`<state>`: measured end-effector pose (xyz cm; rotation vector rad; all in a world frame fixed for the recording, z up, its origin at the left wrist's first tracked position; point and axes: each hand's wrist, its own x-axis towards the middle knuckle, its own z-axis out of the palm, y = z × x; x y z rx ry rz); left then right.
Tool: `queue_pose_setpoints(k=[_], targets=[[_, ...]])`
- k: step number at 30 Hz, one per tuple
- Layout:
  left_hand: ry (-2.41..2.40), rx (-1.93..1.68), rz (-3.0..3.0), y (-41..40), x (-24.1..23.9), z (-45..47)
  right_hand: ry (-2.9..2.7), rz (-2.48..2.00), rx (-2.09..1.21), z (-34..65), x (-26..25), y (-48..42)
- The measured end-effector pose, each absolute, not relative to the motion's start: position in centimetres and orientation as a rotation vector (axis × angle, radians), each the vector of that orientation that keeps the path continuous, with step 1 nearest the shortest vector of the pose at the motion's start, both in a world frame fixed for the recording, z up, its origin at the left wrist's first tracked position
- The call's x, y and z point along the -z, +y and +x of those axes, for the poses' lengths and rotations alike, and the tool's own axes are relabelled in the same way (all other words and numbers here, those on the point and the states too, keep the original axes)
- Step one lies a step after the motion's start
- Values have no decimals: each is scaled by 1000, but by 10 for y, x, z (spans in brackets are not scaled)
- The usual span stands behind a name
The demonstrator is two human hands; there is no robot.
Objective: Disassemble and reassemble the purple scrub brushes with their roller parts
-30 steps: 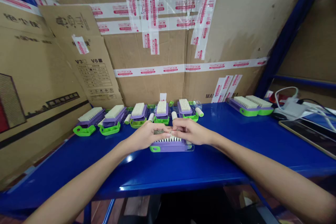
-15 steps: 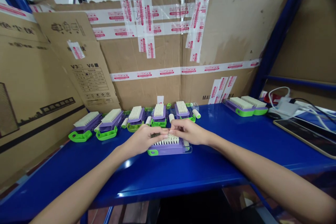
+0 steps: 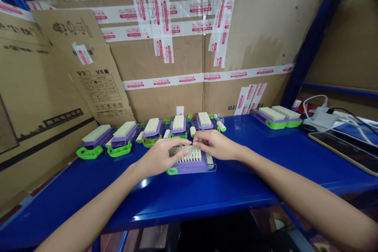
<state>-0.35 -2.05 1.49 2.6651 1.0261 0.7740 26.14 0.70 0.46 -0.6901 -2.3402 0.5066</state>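
Note:
A purple brush with a green end and cream bristles point(image 3: 189, 161) lies on the blue table point(image 3: 236, 189) in front of me. My left hand point(image 3: 161, 155) rests curled on its left end, fingertips at the bristles. My right hand point(image 3: 214, 145) is curled over the back right of the brush, fingers pinched near the bristle tops. What the fingertips pinch, if anything, is too small to make out.
Several matching brushes point(image 3: 126, 136) with small white rollers point(image 3: 193, 130) stand in a row at the back by taped cardboard point(image 3: 177, 67). Two more brushes point(image 3: 277, 117) lie at right. A tablet point(image 3: 345, 149), a charger and cables point(image 3: 325, 114) sit far right.
My hands have drawn slightly apart over the bristles, so more of the brush top shows. The view shifted a little.

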Motion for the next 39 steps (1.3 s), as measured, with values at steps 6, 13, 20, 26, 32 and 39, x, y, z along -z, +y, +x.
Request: queue_pose_setpoints(k=[6,13,20,26,32,39], targets=[[1020,-621,2771,-22,-12,1,-2393,-716,-484,265,-7,7],[976,-640,2775,-20,-12,-3,-2439,-738,-509,269,-10,8],[937,-696,2839,-18,-11,-6,-2492,-795,-588,271,-17,5],[964,-687,2841,-18,-13,-7,-2536,-747,-497,269,-15,4],[990,-674,2836,-17,-11,-8,-2539,-748,-485,268,-15,4],[973,-704,2840,-18,-11,-7,-2544,-788,-541,269,-16,4]])
